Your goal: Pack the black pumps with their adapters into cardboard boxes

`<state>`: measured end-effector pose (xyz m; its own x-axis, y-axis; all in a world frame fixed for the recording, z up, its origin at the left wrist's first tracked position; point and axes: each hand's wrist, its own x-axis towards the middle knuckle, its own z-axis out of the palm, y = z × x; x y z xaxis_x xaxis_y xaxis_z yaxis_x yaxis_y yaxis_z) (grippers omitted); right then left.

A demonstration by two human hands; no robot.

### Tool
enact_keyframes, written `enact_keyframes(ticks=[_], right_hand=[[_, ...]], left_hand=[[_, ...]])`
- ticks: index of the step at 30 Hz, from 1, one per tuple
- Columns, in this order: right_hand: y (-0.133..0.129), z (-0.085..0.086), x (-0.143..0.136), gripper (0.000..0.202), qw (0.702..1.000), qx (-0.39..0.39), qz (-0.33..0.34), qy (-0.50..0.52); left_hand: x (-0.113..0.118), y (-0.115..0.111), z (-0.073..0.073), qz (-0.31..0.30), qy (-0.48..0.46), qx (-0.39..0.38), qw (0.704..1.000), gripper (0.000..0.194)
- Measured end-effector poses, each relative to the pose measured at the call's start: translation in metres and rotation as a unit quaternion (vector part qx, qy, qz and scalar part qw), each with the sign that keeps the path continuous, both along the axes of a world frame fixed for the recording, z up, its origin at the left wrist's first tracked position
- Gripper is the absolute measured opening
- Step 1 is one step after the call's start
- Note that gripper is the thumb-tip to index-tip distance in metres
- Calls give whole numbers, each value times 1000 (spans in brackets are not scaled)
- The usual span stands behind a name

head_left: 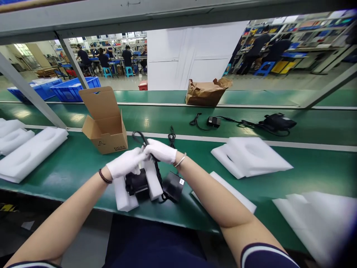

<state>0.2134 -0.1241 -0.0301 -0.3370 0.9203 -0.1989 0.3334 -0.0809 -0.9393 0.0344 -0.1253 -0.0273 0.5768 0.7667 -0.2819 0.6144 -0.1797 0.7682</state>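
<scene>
Centre of frame: both gloved hands meet fingertip to fingertip over the work; the right hand (pixel 161 150) has its fingers closed on a black cable (pixel 136 136), whose loop stands up and to the frame's left of the pinch; the left hand (pixel 125 162) has its fingers bent in against the right's, and whether they too grip the cable I cannot tell, the meeting point being blurred.

Key relation: the black device (pixel 137 182) lies just below the fingers in the frame, toward the wearer, lower centre; its visible body runs roughly left to right, set between a foam block (pixel 124 199) on the left and a foam strip (pixel 153 181) on the right; the strip's long axis slopes from upper left to lower right; the left hand is the nearer to the device, partly covering its top; the right hand sits above the black adapter (pixel 173 186), apart from it.
</scene>
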Motion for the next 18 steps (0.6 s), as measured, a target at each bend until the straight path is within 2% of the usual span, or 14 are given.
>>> enact_keyframes(ticks=[2,3,4,6,8,9,11,12,13,15,16,18], right_hand=[[-2,4,-14,17,991,40,66,-110],[-6,7,-23,20,978,64,99,-171],[-12,10,-34,23,959,90,130,-234],[-28,16,-56,30,909,143,166,-354],[-47,23,-71,37,868,177,160,-436],[-56,25,-71,40,860,190,157,-446],[-67,26,-55,45,870,210,153,-419],[-65,22,-39,46,885,220,142,-386],[-57,15,-23,48,899,225,99,-361],[-32,-7,5,48,922,227,-52,-309],[-18,-22,13,44,941,221,-64,-246],[3,-52,19,46,983,166,5,-72]], left_hand=[[-7,24,0,13,-99,-193,976,66],[-8,36,0,9,-122,-261,958,75],[-7,46,0,0,-124,-295,947,80],[0,58,2,-44,-75,-265,960,78],[10,58,8,-115,28,-129,985,61],[15,55,11,-143,85,-41,985,51],[25,46,16,-160,173,104,966,36],[28,43,17,-148,193,136,961,32],[31,41,17,-131,201,148,960,31],[33,40,13,-98,194,127,968,30],[32,40,10,-83,188,113,972,27],[28,41,3,-58,175,88,979,18]])
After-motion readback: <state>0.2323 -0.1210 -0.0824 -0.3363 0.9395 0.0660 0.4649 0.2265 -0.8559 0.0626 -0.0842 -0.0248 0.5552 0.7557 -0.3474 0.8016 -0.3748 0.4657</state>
